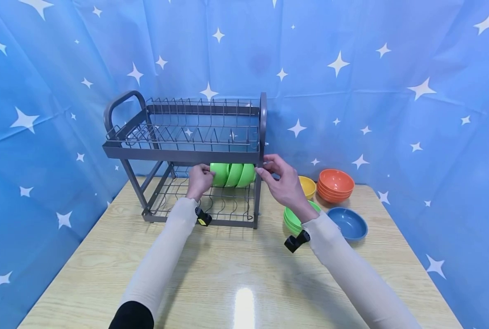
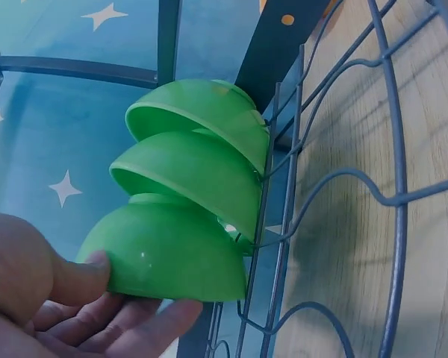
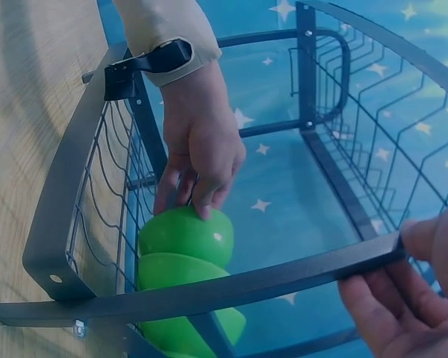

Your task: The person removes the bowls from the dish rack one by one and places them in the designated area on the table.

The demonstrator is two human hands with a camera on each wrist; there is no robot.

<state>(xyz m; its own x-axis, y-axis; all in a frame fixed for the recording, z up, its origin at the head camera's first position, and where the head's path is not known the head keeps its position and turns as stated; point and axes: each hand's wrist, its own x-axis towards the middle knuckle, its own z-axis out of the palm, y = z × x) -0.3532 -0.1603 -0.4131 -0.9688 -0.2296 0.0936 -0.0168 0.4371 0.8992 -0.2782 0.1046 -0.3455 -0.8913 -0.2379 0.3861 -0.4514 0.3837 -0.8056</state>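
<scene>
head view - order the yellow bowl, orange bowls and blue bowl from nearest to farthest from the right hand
From the right hand, gripping the rack's front post:
1. Yellow bowl, just right of the hand, partly hidden behind it.
2. Orange bowls, a stack further right, towards the back.
3. Blue bowl, to the right and nearer the table's front; close to the orange stack in distance, but seemingly farthest.

A staged recording booth: star-printed blue curtains (image 1: pixel 351 68) enclose a wooden table (image 1: pixel 236 274) with a dish rack (image 1: pixel 187 146).
</scene>
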